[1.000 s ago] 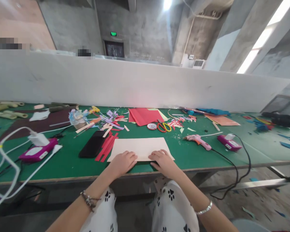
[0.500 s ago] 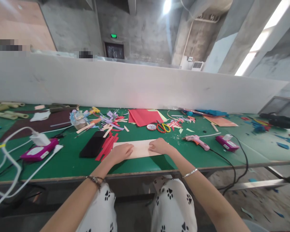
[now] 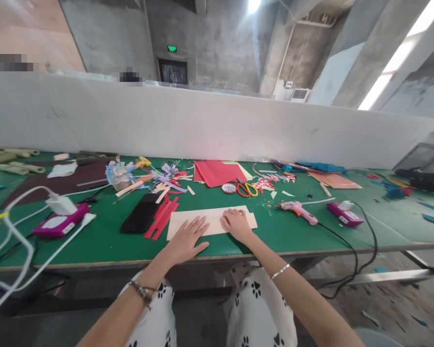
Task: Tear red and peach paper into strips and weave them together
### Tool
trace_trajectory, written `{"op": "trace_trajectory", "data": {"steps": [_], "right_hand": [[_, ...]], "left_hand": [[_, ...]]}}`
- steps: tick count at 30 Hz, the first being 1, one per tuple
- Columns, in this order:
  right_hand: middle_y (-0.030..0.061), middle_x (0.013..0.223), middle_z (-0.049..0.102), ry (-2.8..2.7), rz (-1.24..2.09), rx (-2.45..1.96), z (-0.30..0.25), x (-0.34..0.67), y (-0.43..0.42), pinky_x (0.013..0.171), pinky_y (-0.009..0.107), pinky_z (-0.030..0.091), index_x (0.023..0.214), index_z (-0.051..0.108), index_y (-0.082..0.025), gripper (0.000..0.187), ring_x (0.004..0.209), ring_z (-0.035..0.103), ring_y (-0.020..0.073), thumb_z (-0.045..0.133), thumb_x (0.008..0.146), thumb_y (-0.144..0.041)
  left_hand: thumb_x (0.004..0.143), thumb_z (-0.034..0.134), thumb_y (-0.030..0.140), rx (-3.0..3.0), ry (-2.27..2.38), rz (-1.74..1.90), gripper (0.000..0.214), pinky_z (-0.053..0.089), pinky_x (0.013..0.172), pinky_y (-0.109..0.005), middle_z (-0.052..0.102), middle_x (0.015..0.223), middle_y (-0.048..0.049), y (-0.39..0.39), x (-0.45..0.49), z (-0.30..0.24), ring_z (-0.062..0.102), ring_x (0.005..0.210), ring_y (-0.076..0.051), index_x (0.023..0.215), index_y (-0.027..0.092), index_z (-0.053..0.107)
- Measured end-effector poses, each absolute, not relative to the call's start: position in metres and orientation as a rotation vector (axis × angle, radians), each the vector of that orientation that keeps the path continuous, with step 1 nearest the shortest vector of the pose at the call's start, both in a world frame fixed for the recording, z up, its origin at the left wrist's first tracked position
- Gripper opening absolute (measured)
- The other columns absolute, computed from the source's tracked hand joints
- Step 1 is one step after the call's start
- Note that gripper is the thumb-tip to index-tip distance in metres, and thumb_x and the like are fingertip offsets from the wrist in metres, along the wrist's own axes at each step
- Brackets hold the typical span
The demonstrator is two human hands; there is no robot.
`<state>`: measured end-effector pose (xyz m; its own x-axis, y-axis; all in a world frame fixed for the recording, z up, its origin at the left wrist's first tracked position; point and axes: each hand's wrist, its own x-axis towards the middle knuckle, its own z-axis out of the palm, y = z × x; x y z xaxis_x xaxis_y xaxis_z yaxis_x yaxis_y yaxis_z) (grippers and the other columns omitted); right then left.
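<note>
A pale cream paper (image 3: pixel 211 214) lies folded flat near the front edge of the table, and a second layer juts out past its right end. My left hand (image 3: pixel 186 238) rests on its lower left part, palm down with the fingers spread and the thumb out to the side. On the right half, my right hand (image 3: pixel 237 224) holds the paper down with bent fingers drawn together; its thumb is hidden. Red paper strips (image 3: pixel 161 217) lie just left of the paper, beside a black phone (image 3: pixel 140 213).
Scissors (image 3: pixel 246 188), a small round dish (image 3: pixel 229 188), red sheets (image 3: pixel 219 173) and paper scraps lie behind the paper. A pink glue gun (image 3: pixel 298 212) and a purple power strip (image 3: pixel 345 214) are on the right. Another purple power strip (image 3: pixel 61 221) with white cables stands left.
My left hand has opened from a curled hold on the paper and now lies spread on it. The paper is flatter on the table, and my right hand has moved slightly down.
</note>
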<state>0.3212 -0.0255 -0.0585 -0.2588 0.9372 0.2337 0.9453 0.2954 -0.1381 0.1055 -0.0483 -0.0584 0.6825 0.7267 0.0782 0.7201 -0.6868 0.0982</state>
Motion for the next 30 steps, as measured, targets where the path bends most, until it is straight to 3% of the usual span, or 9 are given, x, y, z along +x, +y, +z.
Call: {"op": "trace_trajectory", "data": {"steps": [7, 14, 22, 27, 30], "right_hand": [[0.0034, 0.083, 0.062, -2.173, -0.075, -1.808, -0.065, 0.316, -0.025, 0.083, 0.035, 0.024, 0.082, 0.056, -0.018, 0.021, 0.083, 0.053, 0.0173, 0.039, 0.087, -0.029], [0.0043, 0.091, 0.058, -2.105, -0.166, -1.860, -0.068, 0.316, -0.029, 0.089, 0.043, 0.018, 0.081, 0.057, -0.021, 0.023, 0.092, 0.047, 0.0211, 0.038, 0.087, -0.032], [0.0069, 0.093, 0.058, -2.061, -0.217, -1.887, -0.068, 0.316, -0.030, 0.093, 0.047, 0.017, 0.085, 0.059, -0.020, 0.024, 0.093, 0.047, 0.0229, 0.038, 0.087, -0.032], [0.0129, 0.112, 0.058, -2.208, -0.274, -1.786, -0.053, 0.295, -0.039, 0.102, 0.051, 0.007, 0.110, 0.056, -0.016, 0.033, 0.109, 0.045, 0.0260, 0.031, 0.089, -0.019], [0.0089, 0.133, 0.046, -2.439, -0.098, -1.518, -0.051, 0.272, -0.051, 0.105, 0.048, 0.014, 0.127, 0.043, -0.019, 0.040, 0.124, 0.035, 0.0225, 0.025, 0.092, -0.024]], "left_hand": [[0.087, 0.026, 0.056, 2.814, 1.136, 0.144, 0.066, 0.016, 0.108, -0.043, 0.023, 0.146, -0.0076, -0.047, 0.105, -0.057, 0.019, 0.134, -0.021, 0.140, 0.018, 0.019], [0.083, 0.032, 0.060, 2.809, 1.231, 0.111, 0.070, 0.015, 0.106, -0.049, 0.023, 0.145, -0.0078, -0.055, 0.102, -0.055, 0.024, 0.132, -0.024, 0.140, 0.020, 0.021], [0.078, 0.038, 0.064, 2.768, 1.589, 0.310, 0.074, 0.019, 0.103, -0.054, 0.034, 0.141, -0.0124, -0.074, 0.098, -0.064, 0.029, 0.129, -0.032, 0.136, 0.019, 0.033], [0.077, 0.039, 0.066, 2.714, 1.678, 0.256, 0.071, 0.020, 0.099, -0.059, 0.034, 0.141, -0.0094, -0.078, 0.102, -0.061, 0.027, 0.129, -0.035, 0.134, 0.023, 0.037], [0.075, 0.039, 0.068, 2.713, 1.668, 0.246, 0.073, 0.019, 0.099, -0.060, 0.036, 0.140, -0.0111, -0.078, 0.103, -0.059, 0.027, 0.129, -0.036, 0.132, 0.022, 0.039]]}}
